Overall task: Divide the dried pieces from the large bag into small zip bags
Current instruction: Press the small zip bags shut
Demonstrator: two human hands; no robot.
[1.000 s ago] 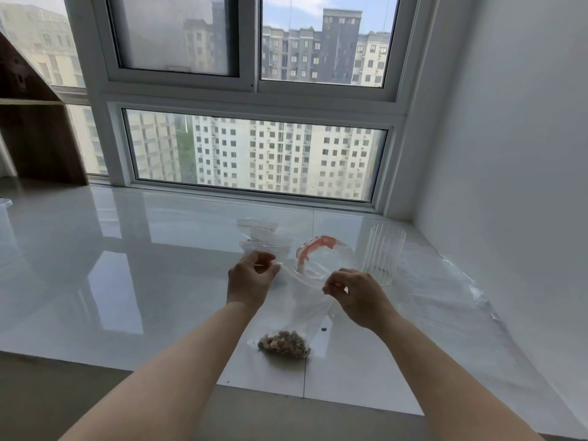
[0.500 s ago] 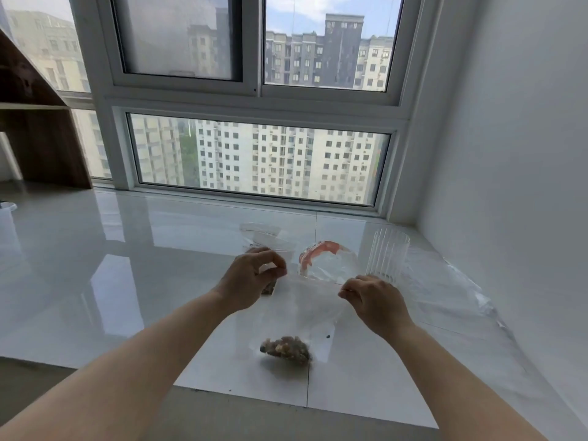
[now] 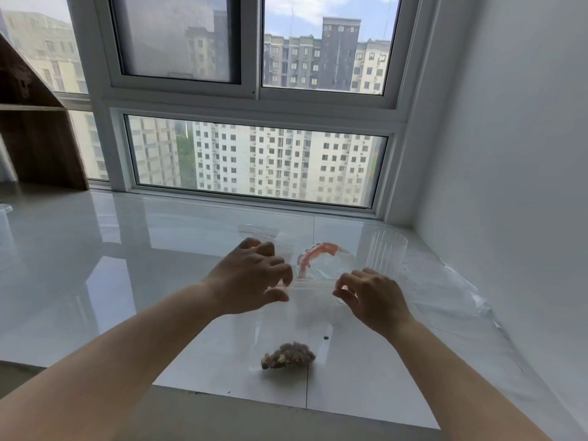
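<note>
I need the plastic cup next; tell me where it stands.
The plastic cup stands upright at the far right of the sill, just beyond the right hand, beside the red-marked bag.

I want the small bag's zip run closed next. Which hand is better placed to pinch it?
Probably the left hand: its thumb and fingertips sit at the small zip bag top's left corner. The right hand hovers at the other corner, fingers spread.

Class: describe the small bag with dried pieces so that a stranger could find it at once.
Start at the window and come down the white sill to the two hands. The small bag lies between them. Unlike the other clear plastic nearby, it holds a brown clump at its near end.
</note>
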